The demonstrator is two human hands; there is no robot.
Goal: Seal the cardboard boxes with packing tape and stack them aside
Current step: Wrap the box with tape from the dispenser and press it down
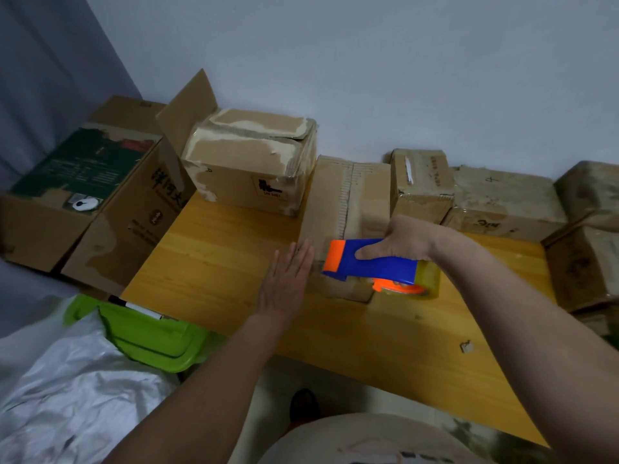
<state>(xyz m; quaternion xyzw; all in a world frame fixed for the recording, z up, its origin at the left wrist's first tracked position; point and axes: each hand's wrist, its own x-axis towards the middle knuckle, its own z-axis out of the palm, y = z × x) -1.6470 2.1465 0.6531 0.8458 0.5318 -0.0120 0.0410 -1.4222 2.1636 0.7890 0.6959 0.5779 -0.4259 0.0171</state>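
A long cardboard box (348, 199) lies on the wooden table (217, 249), running away from me. My right hand (402, 237) grips a blue and orange tape dispenser (371, 262) with a clear tape roll (425, 286), held over the box's near end. My left hand (288, 279) lies flat with straight fingers against the box's near left side.
A torn box (254, 159) stands at the back left of the table. More boxes (502, 199) line the wall and right edge. Open cartons (100, 192) sit off the table's left. A green bin (150, 333) and white plastic sheet (67, 396) lie near left.
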